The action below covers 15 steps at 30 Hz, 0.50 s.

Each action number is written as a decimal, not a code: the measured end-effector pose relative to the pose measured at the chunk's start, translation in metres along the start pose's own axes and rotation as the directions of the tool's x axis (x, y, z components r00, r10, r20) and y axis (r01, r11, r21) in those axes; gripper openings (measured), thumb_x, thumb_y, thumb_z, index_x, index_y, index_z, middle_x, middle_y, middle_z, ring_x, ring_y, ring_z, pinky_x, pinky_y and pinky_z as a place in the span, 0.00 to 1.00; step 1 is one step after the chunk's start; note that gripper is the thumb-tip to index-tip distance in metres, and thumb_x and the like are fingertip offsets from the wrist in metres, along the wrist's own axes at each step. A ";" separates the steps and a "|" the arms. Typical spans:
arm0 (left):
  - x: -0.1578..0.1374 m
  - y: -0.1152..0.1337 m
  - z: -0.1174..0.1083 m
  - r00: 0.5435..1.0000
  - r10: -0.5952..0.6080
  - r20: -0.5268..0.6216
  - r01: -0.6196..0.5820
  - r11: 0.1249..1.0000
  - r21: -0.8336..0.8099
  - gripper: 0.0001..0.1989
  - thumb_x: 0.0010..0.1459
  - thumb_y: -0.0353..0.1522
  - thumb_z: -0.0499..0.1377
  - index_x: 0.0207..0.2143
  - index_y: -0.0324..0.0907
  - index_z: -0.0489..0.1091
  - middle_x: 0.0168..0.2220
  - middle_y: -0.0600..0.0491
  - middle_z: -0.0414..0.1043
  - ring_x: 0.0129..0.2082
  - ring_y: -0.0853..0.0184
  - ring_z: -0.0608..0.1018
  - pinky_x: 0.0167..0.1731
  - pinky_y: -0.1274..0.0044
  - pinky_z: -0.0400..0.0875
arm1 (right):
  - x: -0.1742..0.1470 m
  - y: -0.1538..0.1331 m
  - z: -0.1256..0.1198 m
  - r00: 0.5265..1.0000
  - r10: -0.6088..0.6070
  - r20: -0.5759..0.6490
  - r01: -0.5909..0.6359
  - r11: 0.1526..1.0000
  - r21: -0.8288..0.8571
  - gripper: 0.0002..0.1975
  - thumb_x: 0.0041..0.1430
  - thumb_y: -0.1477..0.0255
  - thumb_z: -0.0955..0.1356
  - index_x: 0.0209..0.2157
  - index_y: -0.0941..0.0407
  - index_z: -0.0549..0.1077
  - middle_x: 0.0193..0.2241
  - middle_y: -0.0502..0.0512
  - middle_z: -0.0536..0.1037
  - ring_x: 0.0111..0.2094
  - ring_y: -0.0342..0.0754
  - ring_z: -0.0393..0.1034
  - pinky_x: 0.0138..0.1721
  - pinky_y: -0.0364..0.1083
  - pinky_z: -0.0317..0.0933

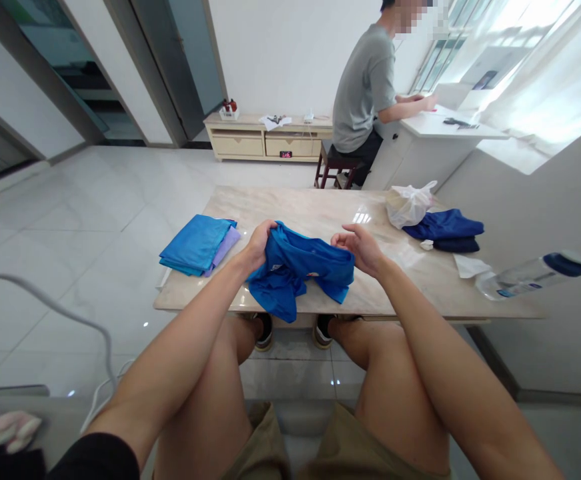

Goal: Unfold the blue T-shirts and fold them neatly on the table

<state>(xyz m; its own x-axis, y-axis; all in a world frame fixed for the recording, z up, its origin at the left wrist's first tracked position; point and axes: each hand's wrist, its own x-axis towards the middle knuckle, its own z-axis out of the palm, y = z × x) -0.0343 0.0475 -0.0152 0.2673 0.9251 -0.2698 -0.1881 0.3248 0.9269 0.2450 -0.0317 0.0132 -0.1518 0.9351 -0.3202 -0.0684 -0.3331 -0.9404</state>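
"So, how would the blue garment [315,259] handle, held at the near side of the surface [295,205] before you?"

"Light and soft, most likely: thin, limp, perhaps slightly slick cloth, not fragile. You would do best to take hold along its far edge, near either end."

"And the state of each grip?"

"Your left hand [258,247] has its grip pinched on the far left corner. Your right hand [363,251] is loosely parted at the right end; contact there cannot be made out."

"Its look?"

"Vivid blue and crumpled, slack folds drooping toward you, with two small marks, one pale, one partly red. To its left lies a folded blue stack [195,243], a purple layer [226,249] showing."
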 end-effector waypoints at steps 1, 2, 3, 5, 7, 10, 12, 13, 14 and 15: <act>-0.002 0.002 0.000 0.999 -0.039 -0.004 0.038 0.999 -0.038 0.16 0.54 0.44 0.65 0.21 0.47 0.66 0.18 0.55 0.71 0.20 0.65 0.74 0.28 0.71 0.77 | -0.004 -0.002 0.002 0.999 -0.010 0.032 0.010 1.000 -0.027 0.22 0.58 0.47 0.69 0.27 0.53 0.74 0.19 0.49 0.64 0.21 0.45 0.54 0.24 0.46 0.58; -0.005 0.005 0.000 0.997 -0.074 -0.003 0.074 0.995 -0.073 0.16 0.54 0.43 0.65 0.21 0.47 0.65 0.17 0.55 0.69 0.19 0.65 0.73 0.27 0.72 0.76 | -0.007 -0.003 0.004 0.998 -0.030 0.053 0.033 0.998 -0.057 0.22 0.58 0.48 0.70 0.28 0.53 0.75 0.18 0.46 0.60 0.20 0.44 0.50 0.24 0.45 0.55; -0.008 0.007 0.001 0.995 -0.095 -0.002 0.095 0.990 -0.103 0.16 0.54 0.42 0.65 0.21 0.47 0.64 0.16 0.56 0.68 0.19 0.66 0.71 0.26 0.72 0.75 | -0.008 -0.003 0.007 0.996 -0.058 0.062 0.064 0.993 -0.095 0.21 0.58 0.48 0.72 0.30 0.53 0.76 0.19 0.44 0.59 0.20 0.43 0.48 0.23 0.44 0.53; -0.014 0.011 0.003 0.996 -0.089 -0.005 0.087 0.986 -0.142 0.15 0.54 0.40 0.66 0.22 0.47 0.64 0.16 0.57 0.67 0.18 0.68 0.70 0.24 0.74 0.73 | -0.008 0.000 0.016 0.991 -0.125 0.044 0.132 0.968 -0.215 0.21 0.59 0.49 0.74 0.34 0.54 0.79 0.21 0.45 0.63 0.21 0.42 0.53 0.23 0.44 0.54; -0.019 0.014 0.007 0.998 -0.060 -0.013 0.057 0.982 -0.182 0.14 0.55 0.39 0.66 0.23 0.46 0.65 0.16 0.57 0.68 0.17 0.70 0.69 0.22 0.76 0.71 | -0.005 0.006 0.027 0.981 -0.191 0.024 0.185 0.907 -0.378 0.23 0.59 0.48 0.76 0.38 0.54 0.82 0.25 0.49 0.72 0.25 0.44 0.63 0.24 0.44 0.59; -0.023 0.016 0.012 0.998 -0.057 -0.011 0.053 0.972 -0.230 0.13 0.56 0.37 0.65 0.23 0.45 0.65 0.17 0.57 0.69 0.17 0.71 0.69 0.21 0.78 0.71 | 0.003 0.017 0.049 0.968 -0.245 0.046 0.224 0.777 -0.588 0.26 0.59 0.45 0.77 0.43 0.54 0.83 0.36 0.55 0.82 0.33 0.49 0.74 0.31 0.45 0.67; -0.024 0.018 0.013 0.997 -0.078 -0.011 0.073 0.966 -0.248 0.13 0.57 0.37 0.65 0.23 0.45 0.66 0.18 0.57 0.71 0.17 0.70 0.71 0.22 0.77 0.72 | 0.008 0.024 0.063 0.966 -0.251 0.067 0.228 0.694 -0.683 0.28 0.60 0.45 0.78 0.47 0.54 0.83 0.41 0.57 0.85 0.38 0.51 0.77 0.37 0.46 0.69; -0.024 0.018 0.013 0.996 -0.085 -0.024 0.076 0.964 -0.256 0.14 0.57 0.37 0.65 0.23 0.45 0.66 0.18 0.56 0.71 0.17 0.69 0.72 0.22 0.77 0.73 | 0.010 0.026 0.070 0.966 -0.249 0.064 0.218 0.659 -0.720 0.28 0.60 0.45 0.78 0.48 0.54 0.83 0.42 0.58 0.85 0.40 0.53 0.78 0.39 0.47 0.70; -0.024 0.018 0.013 0.995 -0.087 -0.046 0.071 0.962 -0.265 0.14 0.57 0.37 0.66 0.24 0.45 0.67 0.19 0.56 0.72 0.17 0.69 0.72 0.23 0.77 0.74 | 0.012 0.028 0.076 0.967 -0.251 0.051 0.204 0.633 -0.747 0.29 0.60 0.45 0.78 0.49 0.54 0.83 0.43 0.59 0.86 0.41 0.54 0.79 0.41 0.47 0.70; -0.024 0.018 0.013 0.994 -0.084 -0.069 0.063 0.961 -0.271 0.13 0.57 0.37 0.67 0.24 0.44 0.68 0.19 0.56 0.73 0.17 0.69 0.73 0.24 0.78 0.74 | 0.013 0.029 0.082 0.965 -0.262 0.029 0.191 0.618 -0.763 0.29 0.61 0.46 0.78 0.51 0.55 0.82 0.44 0.59 0.86 0.42 0.54 0.80 0.43 0.48 0.71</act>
<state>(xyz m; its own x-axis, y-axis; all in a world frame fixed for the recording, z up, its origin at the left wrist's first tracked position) -0.0316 0.0287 0.0118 0.2161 0.9058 -0.3645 -0.4197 0.4232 0.8029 0.1605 -0.0390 -0.0091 -0.1574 0.9858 -0.0591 0.6809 0.0650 -0.7295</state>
